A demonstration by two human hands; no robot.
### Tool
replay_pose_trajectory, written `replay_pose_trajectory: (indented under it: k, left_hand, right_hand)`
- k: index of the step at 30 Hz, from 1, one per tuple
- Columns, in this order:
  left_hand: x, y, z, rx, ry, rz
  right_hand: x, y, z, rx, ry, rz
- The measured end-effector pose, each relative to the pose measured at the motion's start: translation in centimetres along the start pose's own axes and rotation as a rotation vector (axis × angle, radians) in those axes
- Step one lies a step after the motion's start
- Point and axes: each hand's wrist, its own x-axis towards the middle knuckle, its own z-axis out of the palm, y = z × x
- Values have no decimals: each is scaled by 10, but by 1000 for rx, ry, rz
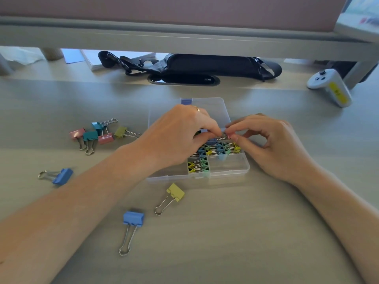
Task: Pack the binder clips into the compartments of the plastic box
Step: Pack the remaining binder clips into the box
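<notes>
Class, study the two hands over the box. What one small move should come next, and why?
Probably set the small clip down into the row of clips beneath it and release. The left hand and right hand both pinch it over the plastic box, whose middle compartments already hold clips.

Clear glossy plastic box [229, 167], matt table [225, 232]
</notes>
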Motion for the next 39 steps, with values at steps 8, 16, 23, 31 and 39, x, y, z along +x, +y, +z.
replay_pose_trajectory:
  k: [8,16,23,31,39]
  left_hand:
    - [6,5,-2,47,-32,19]
    - [9,8,-8,182,-116,92]
    - [5,11,-14,274,-176,160]
    - [-9,0,-11,112,-91,78]
    - [-8,-1,-10,235,-112,147]
  right_hand:
    - [-1,-4,0,-67,-3,-76]
    - [-6,-1,-2,-168,-71,-155]
    - [-8,-5,-3,-213,-112,-192]
    - [-12,-7,-6,-274,-119,-231]
    - [-11,-5,-3,-273,-111,-228]
